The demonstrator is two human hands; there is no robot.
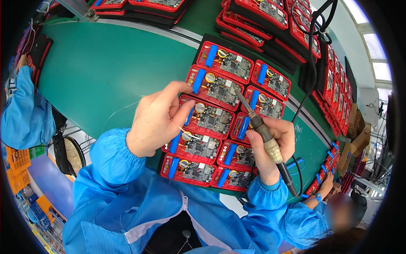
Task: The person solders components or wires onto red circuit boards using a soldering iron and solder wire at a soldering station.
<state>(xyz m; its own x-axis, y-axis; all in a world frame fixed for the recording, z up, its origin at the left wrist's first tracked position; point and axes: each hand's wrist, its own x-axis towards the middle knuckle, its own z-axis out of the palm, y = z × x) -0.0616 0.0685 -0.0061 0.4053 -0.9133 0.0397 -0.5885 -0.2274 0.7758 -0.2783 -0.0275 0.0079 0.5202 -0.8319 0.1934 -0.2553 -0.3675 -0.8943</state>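
Blue cloth sleeves a co-worker's arm [19, 120] at the far left, its hand [22, 62] beside a red-and-black stack [40, 55]. Below sits an orange plastic basket [17, 161]. A smooth green tabletop [93, 63] spreads toward the middle, and a thin pale wire [120, 111] curves above its edge toward the person's left hand [154, 118]. That hand's thumb and forefinger are parted, their tips close to a bright blue cylindrical cell [198, 81]; whether the other fingers grip the wire, I cannot tell. A short white strand [192, 135] shows just below the hand. Red plastic trays holding grey circuit boards [220, 91] lie in two columns on the tabletop at the centre, between and beneath the hands. The right hand [263, 159], apart from the left, is closed around a soldering iron with a grey-brown handle [263, 130], its metal tip over the right end of the second board down in the left column. Farther right hang a black cable [312, 55] and stacked red trays [334, 84], then brown cardboard boxes [359, 131]; below these, another worker's hand [326, 185] rests near blue-topped red trays [323, 171].
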